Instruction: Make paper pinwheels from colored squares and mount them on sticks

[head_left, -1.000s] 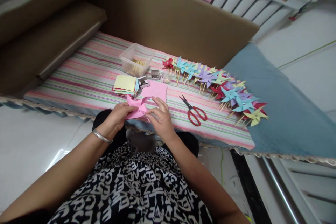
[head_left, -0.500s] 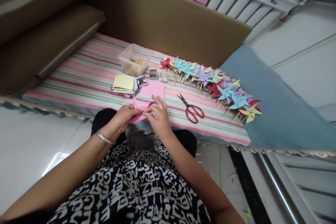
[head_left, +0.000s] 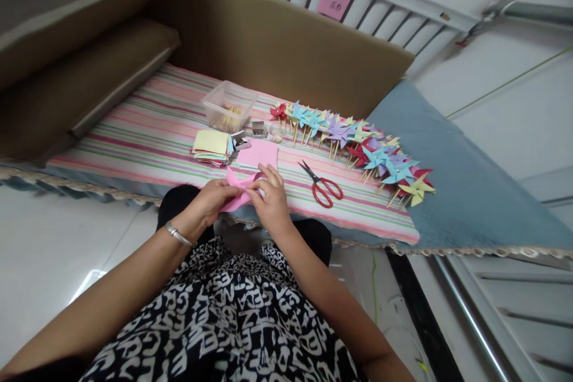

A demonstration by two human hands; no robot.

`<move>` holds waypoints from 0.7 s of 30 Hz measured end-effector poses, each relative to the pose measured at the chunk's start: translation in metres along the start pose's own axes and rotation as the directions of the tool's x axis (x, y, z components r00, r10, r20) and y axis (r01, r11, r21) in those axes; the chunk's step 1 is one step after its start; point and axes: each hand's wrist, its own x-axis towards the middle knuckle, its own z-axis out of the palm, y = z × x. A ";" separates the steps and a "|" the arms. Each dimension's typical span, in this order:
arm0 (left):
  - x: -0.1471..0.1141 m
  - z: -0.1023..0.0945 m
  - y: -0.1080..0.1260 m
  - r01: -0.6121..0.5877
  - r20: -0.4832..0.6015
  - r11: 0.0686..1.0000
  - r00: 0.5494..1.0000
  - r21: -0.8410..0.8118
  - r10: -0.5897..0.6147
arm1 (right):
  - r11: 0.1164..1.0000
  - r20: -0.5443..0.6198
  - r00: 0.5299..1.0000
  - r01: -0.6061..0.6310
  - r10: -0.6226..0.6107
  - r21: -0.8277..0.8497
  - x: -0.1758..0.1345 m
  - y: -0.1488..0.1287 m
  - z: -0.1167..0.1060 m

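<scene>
A pink paper pinwheel [head_left: 237,179], its corners partly folded in, is held just past the near edge of the striped cloth. My left hand [head_left: 213,200] pinches its left side between thumb and fingers. My right hand [head_left: 270,196] grips the paper near its centre with thumb and index finger; the other fingers are raised. Whether a pin is at the centre is hidden by my fingers. Just beyond lies a pink paper stack [head_left: 258,154]. To the right of my right hand rest red-handled scissors [head_left: 323,184], blades partly apart.
A pile of coloured paper squares [head_left: 212,147], small boxes of pins [head_left: 240,141] and a clear tub of sticks [head_left: 229,107] stand behind my hands. Finished pinwheels [head_left: 340,131] line the right side. A cardboard panel [head_left: 277,42] rises at the back.
The view has shifted slightly, so the background sits a little lower and further left. Both hands stay on the pink paper, with hardly any finger movement.
</scene>
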 end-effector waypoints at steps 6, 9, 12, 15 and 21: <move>-0.008 0.001 0.000 -0.021 0.022 1.000 1.000 -0.005 0.021 | 1.000 -0.005 1.000 -0.013 0.013 -0.017 -0.002 -0.006 -0.003; -0.009 0.002 0.000 -0.033 0.017 0.999 0.999 -0.012 0.034 | 1.000 -0.032 0.999 -0.015 0.015 0.003 -0.002 -0.011 -0.003; -0.007 0.001 -0.001 -0.056 -0.006 0.998 0.998 -0.024 0.056 | 0.997 -0.068 0.997 -0.042 0.047 0.071 -0.003 -0.013 -0.007; -0.005 0.000 0.001 -0.078 -0.023 0.997 0.997 -0.020 0.077 | 0.943 -0.095 0.967 -0.206 0.237 0.260 -0.003 -0.010 -0.015; -0.004 0.012 -0.001 -0.113 -0.031 0.993 0.993 0.029 0.114 | 0.369 0.358 0.686 -0.675 0.634 0.639 -0.006 0.001 -0.022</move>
